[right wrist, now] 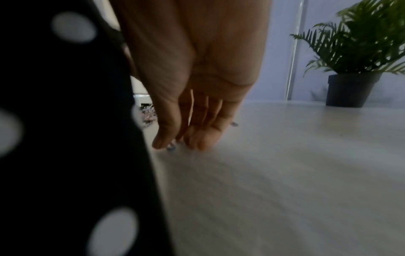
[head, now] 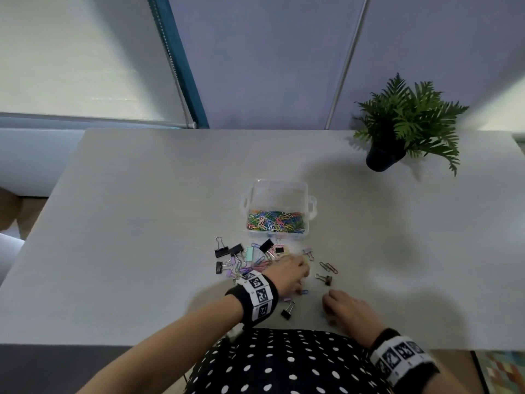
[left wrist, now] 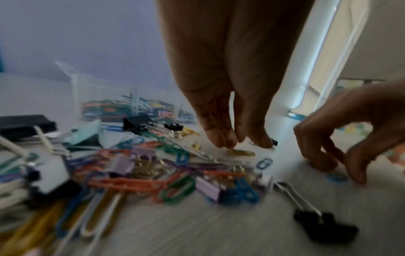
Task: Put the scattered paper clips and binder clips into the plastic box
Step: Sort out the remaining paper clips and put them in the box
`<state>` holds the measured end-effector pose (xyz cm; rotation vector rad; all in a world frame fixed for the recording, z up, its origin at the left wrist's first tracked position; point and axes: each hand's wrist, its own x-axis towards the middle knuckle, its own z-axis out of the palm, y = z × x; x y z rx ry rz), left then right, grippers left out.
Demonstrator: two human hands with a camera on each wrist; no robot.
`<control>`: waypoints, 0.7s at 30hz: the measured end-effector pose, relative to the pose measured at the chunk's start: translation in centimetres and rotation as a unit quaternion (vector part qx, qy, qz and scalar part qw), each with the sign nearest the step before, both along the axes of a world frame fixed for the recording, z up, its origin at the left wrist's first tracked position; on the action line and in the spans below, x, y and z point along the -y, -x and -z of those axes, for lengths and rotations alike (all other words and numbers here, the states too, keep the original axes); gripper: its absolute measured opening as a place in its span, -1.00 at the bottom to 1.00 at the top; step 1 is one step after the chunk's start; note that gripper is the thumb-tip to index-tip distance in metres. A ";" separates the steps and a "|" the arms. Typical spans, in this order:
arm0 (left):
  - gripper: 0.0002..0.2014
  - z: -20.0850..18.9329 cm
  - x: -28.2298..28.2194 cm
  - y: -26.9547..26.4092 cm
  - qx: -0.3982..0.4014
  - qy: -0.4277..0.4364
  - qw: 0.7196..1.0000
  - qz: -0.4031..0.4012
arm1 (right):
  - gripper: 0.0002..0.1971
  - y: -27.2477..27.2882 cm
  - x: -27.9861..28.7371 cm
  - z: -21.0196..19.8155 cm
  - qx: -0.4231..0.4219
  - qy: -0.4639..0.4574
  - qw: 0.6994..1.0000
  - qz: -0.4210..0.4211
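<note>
A clear plastic box (head: 311, 207) holds several coloured paper clips. Just in front of it lies a heap of binder clips and paper clips (head: 247, 258), close up in the left wrist view (left wrist: 136, 171). My left hand (head: 299, 288) points its straight fingers down (left wrist: 243, 143) over a yellow paper clip (left wrist: 242, 152), thumb and fingers slightly apart. My right hand (head: 329, 308) sets curved fingertips (left wrist: 324, 164) on the table around a small blue paper clip (left wrist: 336, 177), also visible at its fingertips (right wrist: 171, 148). Neither hand lifts anything.
A black binder clip (head: 287, 309) lies near the table's front edge between my hands, and a dark one (head: 325, 278) lies to the right of the heap. A potted fern (head: 382, 157) stands at the back right. My dotted clothing (head: 284, 365) touches the front edge.
</note>
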<state>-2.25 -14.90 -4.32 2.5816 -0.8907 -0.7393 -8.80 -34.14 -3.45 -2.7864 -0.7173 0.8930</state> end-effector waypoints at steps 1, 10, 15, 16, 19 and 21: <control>-0.75 0.1 0.4 0.2 0.015 -0.011 1.000 0.003 | -0.75 0.1 -0.1 0.2 0.003 -0.001 1.000 0.002; -0.80 0.5 0.8 0.3 0.092 -0.067 0.992 0.053 | -0.90 -1.6 -0.9 0.4 -0.043 -0.132 0.986 0.093; -0.85 0.4 -1.2 -0.2 0.078 -0.044 0.996 0.021 | -0.88 -5.4 0.1 0.6 0.034 -0.206 0.942 0.262; -0.87 0.1 -1.6 -0.5 0.063 -0.021 0.998 -0.001 | -0.87 -6.1 0.4 0.7 0.038 -0.211 0.932 0.291; -0.92 0.0 -2.7 -1.7 0.020 0.035 0.998 -0.043 | -0.87 -7.1 0.4 1.5 0.039 -0.201 0.919 0.336; -0.94 -0.2 -3.2 -2.3 -0.002 0.058 0.997 -0.043 | -0.85 -7.1 -0.4 1.9 0.029 -0.173 0.918 0.355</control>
